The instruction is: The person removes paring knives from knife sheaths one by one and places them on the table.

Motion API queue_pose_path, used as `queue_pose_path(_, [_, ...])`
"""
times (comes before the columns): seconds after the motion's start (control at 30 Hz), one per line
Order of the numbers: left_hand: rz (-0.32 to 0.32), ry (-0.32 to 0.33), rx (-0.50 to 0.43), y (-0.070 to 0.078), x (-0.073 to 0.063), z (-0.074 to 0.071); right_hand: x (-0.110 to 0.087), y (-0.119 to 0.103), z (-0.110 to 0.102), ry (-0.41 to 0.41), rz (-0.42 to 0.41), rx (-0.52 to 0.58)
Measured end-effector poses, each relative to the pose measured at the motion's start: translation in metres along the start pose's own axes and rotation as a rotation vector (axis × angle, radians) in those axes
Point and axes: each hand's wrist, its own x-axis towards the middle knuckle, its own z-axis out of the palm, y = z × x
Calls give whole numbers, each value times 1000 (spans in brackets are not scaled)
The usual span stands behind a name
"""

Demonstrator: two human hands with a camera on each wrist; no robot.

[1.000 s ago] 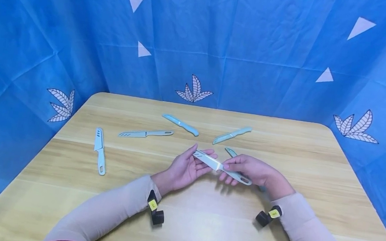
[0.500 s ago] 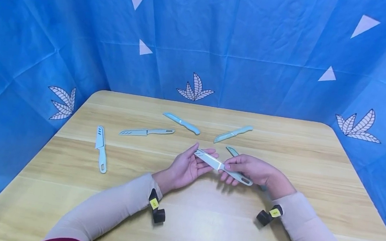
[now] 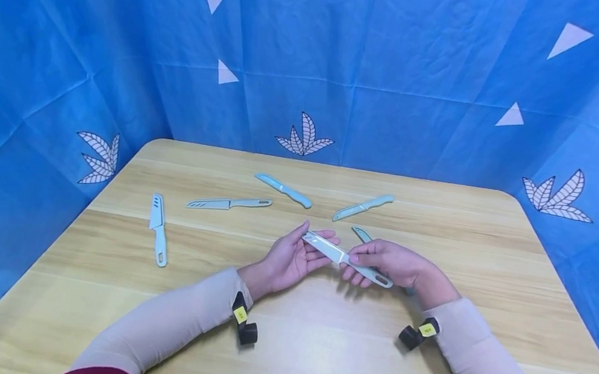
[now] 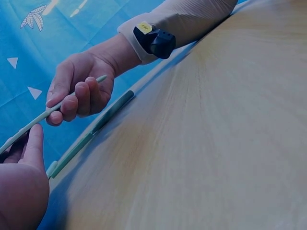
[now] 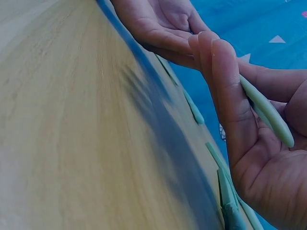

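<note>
Pinching knife by handle in my right grip, below and right of frame centre. My left grip spreading palm-up under blade. Five more knives lying on surface.

Held knife spans your left hand and right hand above table, three knives lying behind, fourth knife left, fifth knife beneath your right hand.

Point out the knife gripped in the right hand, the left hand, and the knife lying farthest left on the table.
Held knife (image 3: 331,252): head view, on the blade portion.
Left hand (image 3: 290,260): head view, on the palm.
Leftmost knife (image 3: 159,231): head view, where blade portion and handle meet.
</note>
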Motion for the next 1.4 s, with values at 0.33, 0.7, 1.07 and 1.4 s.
queue_pose_path(0.33, [-2, -3, -7, 1, 1, 1, -3, 0, -2, 13, 7, 24])
queue_pose_path(0.7, [-2, 9, -34, 2, 1, 1, -4, -3, -2, 24, 16, -20])
queue_pose_path(1.07, [7, 11, -32, 1, 1, 0, -5, -1, -4, 19, 10, -25])
queue_pose_path(1.4, [9, 17, -33, 2, 0, -1, -6, 0, -7, 15, 8, -49])
